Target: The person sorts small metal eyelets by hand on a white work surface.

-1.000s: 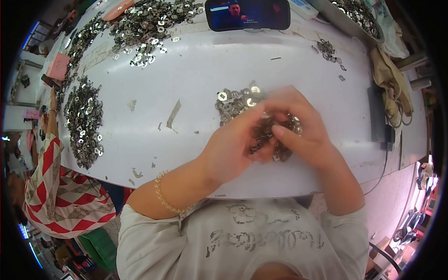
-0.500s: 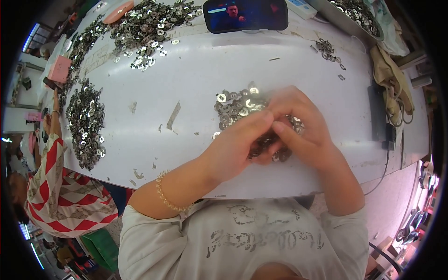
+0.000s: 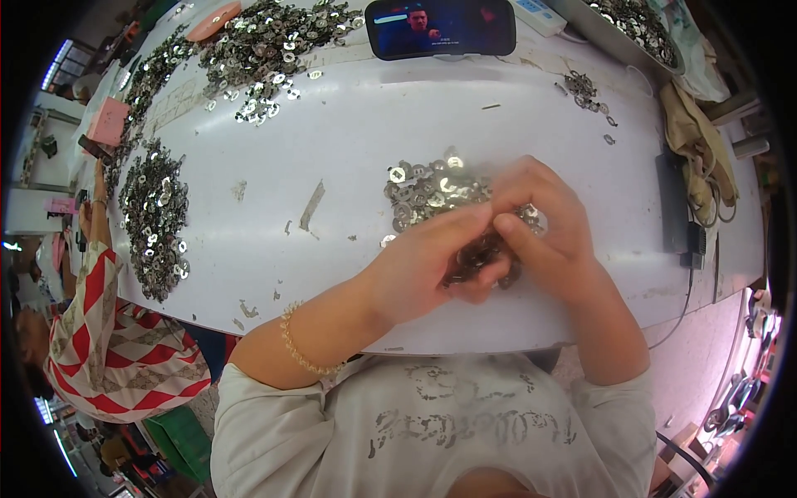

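Note:
Both hands meet over a loose pile of small round silvery metal discs (image 3: 432,189), some with holes or slots. My left hand (image 3: 415,270) is cupped and closed around several dark, shiny discs (image 3: 480,251), which show between its thumb and fingers. Against its thumb tip, my right hand (image 3: 554,236) curls with thumb and fingers drawn together. Motion smears the right fingertips, and whatever they hold is hidden. More discs peek out behind the right thumb.
Larger heaps of discs lie at left (image 3: 154,220) and far left (image 3: 266,50); a small cluster (image 3: 584,90) is far right. A phone (image 3: 440,29) stands at the back. A metal tray (image 3: 677,62), tan cloth (image 3: 697,141) and black box (image 3: 672,199) line the right. A co-worker's arm (image 3: 98,220) is left.
The hands stay together in nearly the same spot. My right thumb and fingers have shifted slightly, and the discs in my left hand show a little differently. The view has moved slightly.

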Demonstrator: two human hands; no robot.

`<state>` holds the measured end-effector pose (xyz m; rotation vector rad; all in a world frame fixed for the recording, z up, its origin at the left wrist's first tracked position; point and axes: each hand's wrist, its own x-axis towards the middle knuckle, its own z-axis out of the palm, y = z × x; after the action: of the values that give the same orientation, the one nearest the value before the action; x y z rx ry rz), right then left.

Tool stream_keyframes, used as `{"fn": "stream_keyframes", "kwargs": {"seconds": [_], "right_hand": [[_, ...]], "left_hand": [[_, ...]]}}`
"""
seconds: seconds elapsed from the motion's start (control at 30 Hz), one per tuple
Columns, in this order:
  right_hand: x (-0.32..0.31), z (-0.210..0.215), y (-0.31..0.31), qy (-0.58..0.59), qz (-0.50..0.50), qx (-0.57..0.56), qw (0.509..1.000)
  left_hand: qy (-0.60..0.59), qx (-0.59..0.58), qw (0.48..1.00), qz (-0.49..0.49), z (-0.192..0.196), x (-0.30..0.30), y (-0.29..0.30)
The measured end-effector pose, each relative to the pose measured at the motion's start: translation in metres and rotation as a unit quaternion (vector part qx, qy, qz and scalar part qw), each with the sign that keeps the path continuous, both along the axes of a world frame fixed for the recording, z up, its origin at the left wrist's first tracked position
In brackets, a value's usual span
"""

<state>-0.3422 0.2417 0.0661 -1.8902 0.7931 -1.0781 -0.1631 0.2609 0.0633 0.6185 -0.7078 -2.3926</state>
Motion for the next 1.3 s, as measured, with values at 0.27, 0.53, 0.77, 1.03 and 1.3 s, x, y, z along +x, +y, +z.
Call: {"fn": "stream_keyframes", "kwargs": {"seconds": [0.27, 0.53, 0.77, 1.03, 1.3], "right_hand": [[0.0, -0.001, 0.0, 0.009, 0.0, -0.067, 0.998], [-0.005, -0.003, -0.001, -0.024, -0.01, -0.034, 0.999], [-0.003, -0.003, 0.004, -0.121, -0.013, 0.174, 0.977], [-0.006, -0.004, 0.0, -0.183, -0.004, 0.252, 0.95], [-0.01, -0.011, -0.006, -0.299, 0.009, 0.338, 0.892]], "left_hand": [[0.035, 0.045, 0.998, -0.004, -0.002, 0.002, 0.001], [-0.016, -0.002, 1.0, 0.008, -0.005, -0.002, 0.0], [-0.007, -0.01, 1.0, 0.008, -0.006, -0.002, -0.001], [0.006, 0.004, 1.0, 0.001, -0.014, -0.002, -0.001], [0.011, 0.032, 0.999, 0.004, -0.013, -0.001, -0.001]]}}
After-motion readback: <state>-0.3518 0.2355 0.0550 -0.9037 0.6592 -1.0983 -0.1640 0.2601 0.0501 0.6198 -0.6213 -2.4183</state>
